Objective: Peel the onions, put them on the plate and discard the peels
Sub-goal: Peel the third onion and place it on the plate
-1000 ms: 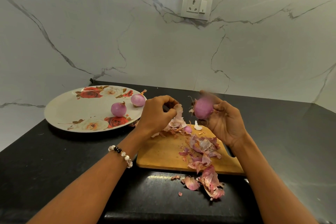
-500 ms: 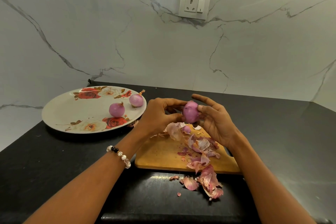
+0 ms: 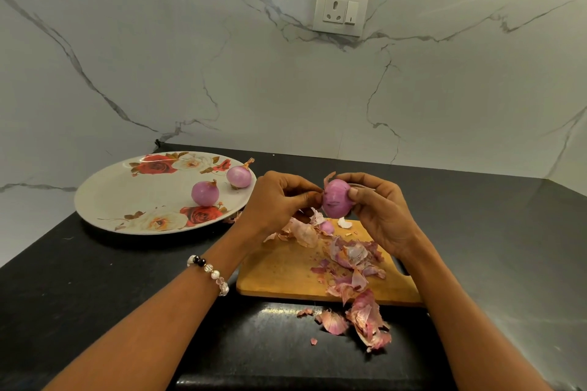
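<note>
Above the far end of the wooden cutting board (image 3: 282, 273) my right hand (image 3: 381, 213) holds a pink onion (image 3: 336, 201). My left hand (image 3: 279, 200) pinches a strip of skin at the onion's left side. Two peeled onions, one (image 3: 205, 193) nearer and one (image 3: 239, 176) farther, lie on the floral plate (image 3: 127, 200) to the left. Loose peels (image 3: 352, 259) cover the board's right half, and more peels (image 3: 365, 319) spill over its front edge onto the black counter. A small onion piece (image 3: 326, 227) lies on the board under my hands.
The black counter (image 3: 79, 295) meets a white marble wall with a socket (image 3: 340, 10) behind. The counter's front edge runs just below the spilled peels. The plate sits close to the left wall corner.
My right hand brought the onion left and lower toward my left hand. My left hand dropped the earlier peel and now grips skin on the onion.
</note>
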